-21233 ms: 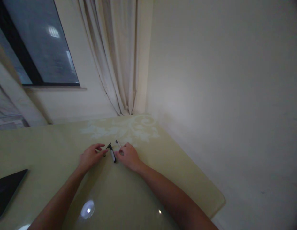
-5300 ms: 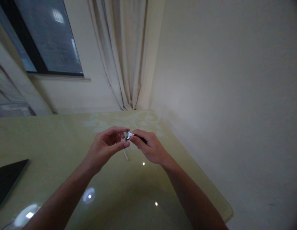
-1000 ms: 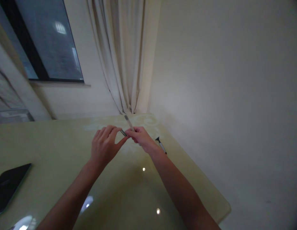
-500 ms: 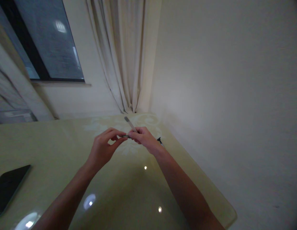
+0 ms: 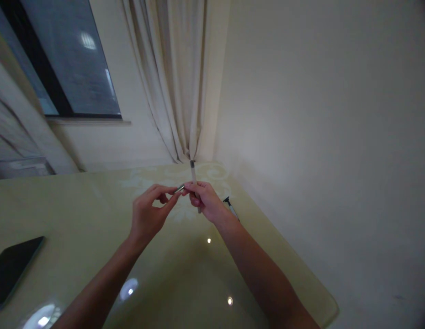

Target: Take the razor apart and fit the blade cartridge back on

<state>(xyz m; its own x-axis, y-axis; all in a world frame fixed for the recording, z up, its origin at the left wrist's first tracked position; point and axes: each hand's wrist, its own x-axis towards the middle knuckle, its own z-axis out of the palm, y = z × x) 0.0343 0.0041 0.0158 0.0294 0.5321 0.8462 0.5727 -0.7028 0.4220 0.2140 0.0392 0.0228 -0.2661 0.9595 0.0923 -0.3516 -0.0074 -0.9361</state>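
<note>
My left hand [image 5: 149, 208] pinches a small shiny cylinder [image 5: 179, 188] between thumb and fingertips. Its exact kind is too small to tell. The fingertips of my right hand [image 5: 204, 198] close at the other end of that cylinder. A pale, slim pen-like stick [image 5: 193, 176] with a dark tip runs through the right hand's grip, and its lower end shows below the fingers. Both hands are above the table. Just right of my right wrist, partly hidden by it, lies a small tool [image 5: 231, 208] with a black T-shaped head and pale handle.
The glossy, pale table [image 5: 157, 269] has a rounded corner at right and reflects lamps. A dark flat device [image 5: 14, 269] lies at its left. Behind are a gathered curtain [image 5: 178, 82] and a window [image 5: 68, 59]; a plain wall [image 5: 318, 137] borders the right edge.
The pen-like stick has turned from leaning left to nearly upright, and its lower end now shows. The small cylinder has tilted up at its right end, while both hands stay nearly in place.
</note>
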